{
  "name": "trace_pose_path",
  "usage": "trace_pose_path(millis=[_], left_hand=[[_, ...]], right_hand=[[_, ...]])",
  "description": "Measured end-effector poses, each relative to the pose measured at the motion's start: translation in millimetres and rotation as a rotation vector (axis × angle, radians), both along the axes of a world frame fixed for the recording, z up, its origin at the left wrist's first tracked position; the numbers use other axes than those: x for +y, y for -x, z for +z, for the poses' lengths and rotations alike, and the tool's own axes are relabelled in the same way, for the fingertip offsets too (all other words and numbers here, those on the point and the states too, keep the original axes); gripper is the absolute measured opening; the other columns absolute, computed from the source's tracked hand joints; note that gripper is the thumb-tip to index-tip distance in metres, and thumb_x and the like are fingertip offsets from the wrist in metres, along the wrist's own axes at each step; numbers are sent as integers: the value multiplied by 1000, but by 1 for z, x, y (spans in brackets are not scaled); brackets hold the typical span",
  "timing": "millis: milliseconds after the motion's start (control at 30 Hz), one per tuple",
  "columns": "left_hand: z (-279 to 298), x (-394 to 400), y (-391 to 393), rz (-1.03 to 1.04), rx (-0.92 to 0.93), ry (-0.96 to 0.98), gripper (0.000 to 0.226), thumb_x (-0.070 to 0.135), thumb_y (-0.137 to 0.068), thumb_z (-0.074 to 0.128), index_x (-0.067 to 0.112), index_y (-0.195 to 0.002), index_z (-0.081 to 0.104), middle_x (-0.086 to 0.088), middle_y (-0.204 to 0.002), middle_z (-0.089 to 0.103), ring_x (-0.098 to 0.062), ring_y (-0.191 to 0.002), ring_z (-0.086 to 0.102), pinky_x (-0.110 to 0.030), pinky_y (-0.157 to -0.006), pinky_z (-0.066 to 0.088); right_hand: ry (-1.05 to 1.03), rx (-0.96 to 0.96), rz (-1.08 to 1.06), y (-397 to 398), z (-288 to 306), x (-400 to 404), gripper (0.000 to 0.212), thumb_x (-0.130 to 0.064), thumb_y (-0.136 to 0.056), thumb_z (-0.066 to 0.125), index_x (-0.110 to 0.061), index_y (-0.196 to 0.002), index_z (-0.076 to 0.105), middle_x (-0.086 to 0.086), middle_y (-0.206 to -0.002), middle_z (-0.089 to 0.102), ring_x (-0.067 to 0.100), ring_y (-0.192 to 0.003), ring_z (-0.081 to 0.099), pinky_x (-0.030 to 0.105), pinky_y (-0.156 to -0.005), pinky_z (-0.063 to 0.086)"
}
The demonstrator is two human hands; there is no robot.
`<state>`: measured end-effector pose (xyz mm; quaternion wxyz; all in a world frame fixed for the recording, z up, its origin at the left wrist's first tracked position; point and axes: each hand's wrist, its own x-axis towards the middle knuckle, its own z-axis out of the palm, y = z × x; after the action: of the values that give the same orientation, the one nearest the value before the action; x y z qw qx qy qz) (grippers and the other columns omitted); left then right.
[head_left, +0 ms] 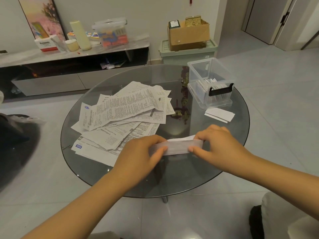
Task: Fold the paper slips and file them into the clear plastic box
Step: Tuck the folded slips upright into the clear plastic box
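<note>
White paper slip [176, 147] is held between both hands just above the near part of the round glass table [198, 180]. Left hand [138, 152] grips the slip's left end, thumb on the near face, fingers curled over the far edge. Right hand [217, 144] pinches the right end the same way, thumb tip pressing the front, fingers wrapped behind. Slip looks folded lengthwise into a narrow strip, with a loose flap standing up along its top edge (blurred, so layer count unclear).

Pile of unfolded slips [124, 114] lies left of centre on the table, printed sheets overlapping at mixed angles, its near edge just beside the left hand.

Clear plastic box [211, 87] sits at the table's far right, lid off or open, black latch [221, 90] on the near side. Folded slips [209, 84] stand upright inside it, packed toward the front. Two folded white pieces [220, 115] lie flat on the glass just in front of the box, apart from both hands.

Off the table: low cabinet [74, 54] along the wall with a lidded storage tub [111, 32] and a cream cylinder [80, 35] on top; cardboard box [189, 34] stacked on a green bin [187, 51] by the wall corner.
</note>
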<state>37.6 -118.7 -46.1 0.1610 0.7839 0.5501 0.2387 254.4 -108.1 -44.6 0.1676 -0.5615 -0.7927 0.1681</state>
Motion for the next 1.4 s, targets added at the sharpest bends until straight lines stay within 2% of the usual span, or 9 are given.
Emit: trace_pose_path(millis=[233,333,467,567,667,767,967,1100,1400], left_hand=[[-15,12,1,21,15,62,47,25,-85,66,27,-130,50,11,-123,43,0,-110,39,-14,-90,33],[-14,15,2,37,20,97,45,23,-85,67,27,-128,52,11,-119,41,-7,-113,39,-17,-95,32],[-14,15,4,49,96,34,40,22,-83,68,29,-122,58,11,-119,38,-7,-115,31,-16,-94,20],[-14,13,4,-25,143,-119,26,13,-80,69,24,-103,70,7,-108,51,-12,-102,39,-30,-88,28],[-20,10,2,-129,180,-163,20,11,-80,61,21,-92,73,4,-93,62,-22,-87,55,-29,-76,37],[-18,7,2,-170,164,-96,24,26,-86,53,23,-101,72,9,-97,64,-11,-91,55,-16,-75,37],[-15,3,3,-263,179,6,43,51,-84,40,35,-112,68,13,-125,58,-4,-109,50,-13,-88,34],[-13,0,-1,-296,128,119,47,58,-79,37,43,-113,65,23,-135,48,4,-118,44,-15,-98,36],[-8,2,-2,-347,144,188,48,62,-78,37,45,-114,63,27,-138,41,7,-125,39,-25,-104,37]], right_hand=[[-13,-30,-33,4,-7,6,46,-38,-89,57,-41,-132,40,-9,-99,50,17,-109,39,28,-95,26],[-43,-69,18,2,-7,8,43,-38,-91,54,-44,-132,43,-14,-107,38,12,-113,30,22,-86,17],[-36,-133,89,-2,-6,5,41,-38,-95,46,-40,-135,43,-15,-125,41,11,-118,28,24,-95,19],[-111,-188,136,-6,-8,-4,42,-40,-96,41,-36,-138,41,-12,-120,42,11,-113,31,24,-93,21],[-188,-261,166,-5,-11,-17,37,-43,-92,47,-28,-123,59,-6,-101,51,15,-96,44,25,-82,28],[-252,-289,197,-8,-14,-22,36,-49,-78,56,-23,-96,73,-7,-78,53,13,-72,50,22,-66,33],[-142,-155,316,-18,-16,-34,45,-57,-82,42,-30,-104,71,-14,-81,52,4,-75,43,6,-61,25],[-166,-89,383,-22,-19,-40,38,-53,-84,44,-33,-99,72,-14,-90,56,6,-83,48,12,-69,38],[-176,-46,424,-21,-15,-39,25,-41,-89,48,-31,-86,72,-18,-88,63,5,-83,53,9,-72,37]])
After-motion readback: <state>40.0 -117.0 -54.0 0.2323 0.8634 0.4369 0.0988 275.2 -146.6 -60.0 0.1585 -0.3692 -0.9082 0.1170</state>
